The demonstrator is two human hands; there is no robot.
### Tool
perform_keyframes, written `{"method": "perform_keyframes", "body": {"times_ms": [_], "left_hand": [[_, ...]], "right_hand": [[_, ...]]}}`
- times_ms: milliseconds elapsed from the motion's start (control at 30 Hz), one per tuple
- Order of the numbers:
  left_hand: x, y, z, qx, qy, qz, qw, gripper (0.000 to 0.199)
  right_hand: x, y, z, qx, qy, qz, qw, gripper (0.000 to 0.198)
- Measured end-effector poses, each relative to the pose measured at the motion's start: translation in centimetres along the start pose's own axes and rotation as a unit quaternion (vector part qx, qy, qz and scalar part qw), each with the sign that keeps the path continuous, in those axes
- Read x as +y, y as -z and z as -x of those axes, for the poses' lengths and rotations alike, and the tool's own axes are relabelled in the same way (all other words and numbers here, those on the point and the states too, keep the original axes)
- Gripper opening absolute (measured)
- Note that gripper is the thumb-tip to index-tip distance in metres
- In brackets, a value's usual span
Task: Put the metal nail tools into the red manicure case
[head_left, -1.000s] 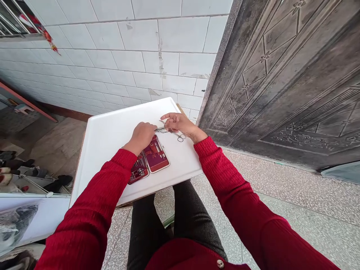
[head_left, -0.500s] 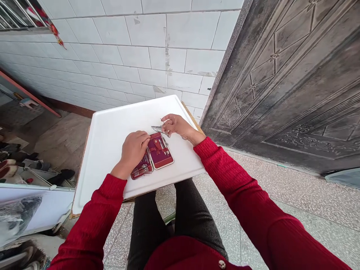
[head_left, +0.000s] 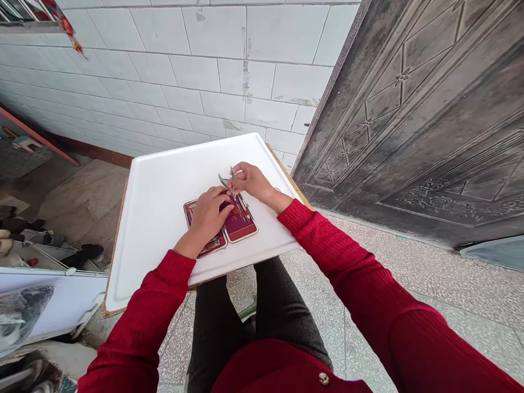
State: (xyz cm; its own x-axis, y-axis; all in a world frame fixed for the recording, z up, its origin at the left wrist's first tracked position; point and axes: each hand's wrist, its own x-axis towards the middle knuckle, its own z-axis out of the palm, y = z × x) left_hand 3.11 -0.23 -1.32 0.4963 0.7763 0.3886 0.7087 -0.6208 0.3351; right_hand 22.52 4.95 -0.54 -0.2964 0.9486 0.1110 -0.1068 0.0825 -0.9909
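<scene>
A dark-red manicure set case (head_left: 242, 230) lies unfolded on a white tabletop, with several small metal tools in its two halves. My left hand (head_left: 208, 214) rests across it, covering much of the left half. Its bent thumb and fingertips grip at the upper part of the right half, but what exactly they pinch is hidden. Held by the handles in my right hand (head_left: 250, 183) is a pair of metal cuticle nippers (head_left: 232, 185). The handles are spread upward and the jaw end points down at the case, close to my left fingertips.
The white tabletop (head_left: 151, 218) has a raised rim and stands near a white tiled wall (head_left: 192, 82). To the right is a dark patterned metal door (head_left: 393, 109). Shoes on a rack (head_left: 53, 240) are at the left. My legs are under the table's front edge.
The nippers have turned from lying nearly flat beyond the case to upright, jaws down over it. My left hand has shifted right across the case, its fingers now closer to my right hand.
</scene>
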Motion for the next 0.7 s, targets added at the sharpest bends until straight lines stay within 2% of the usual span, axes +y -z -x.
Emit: {"method": "perform_keyframes", "body": {"times_ms": [133, 300, 367, 467, 633, 700], "left_hand": [[0.1, 0.2, 0.0, 0.026, -0.005, 0.020, 0.999, 0.016], [1.2, 1.2, 0.5, 0.043, -0.049, -0.043, 0.997, 0.021], [1.5, 1.5, 0.8, 0.048, -0.063, -0.072, 0.994, 0.022], [1.6, 1.5, 1.0, 0.056, -0.084, -0.096, 0.990, 0.025], [1.5, 1.3, 0.9, 0.065, -0.105, -0.111, 0.986, 0.027], [1.5, 1.3, 0.9, 0.064, -0.109, -0.115, 0.985, 0.027]], "right_hand": [[0.3, -0.5, -0.1, 0.027, 0.007, 0.011, 1.000, 0.025], [0.5, -1.2, -0.4, 0.069, 0.017, 0.062, 0.996, 0.022], [0.3, -1.4, -0.4, 0.078, 0.022, 0.091, 0.993, 0.026], [-0.1, -1.6, -0.3, 0.079, 0.029, 0.123, 0.989, 0.038], [-0.6, -2.3, 0.4, 0.073, 0.045, 0.192, 0.978, 0.031], [-0.6, -2.6, 0.6, 0.069, 0.055, 0.223, 0.971, 0.036]]}}
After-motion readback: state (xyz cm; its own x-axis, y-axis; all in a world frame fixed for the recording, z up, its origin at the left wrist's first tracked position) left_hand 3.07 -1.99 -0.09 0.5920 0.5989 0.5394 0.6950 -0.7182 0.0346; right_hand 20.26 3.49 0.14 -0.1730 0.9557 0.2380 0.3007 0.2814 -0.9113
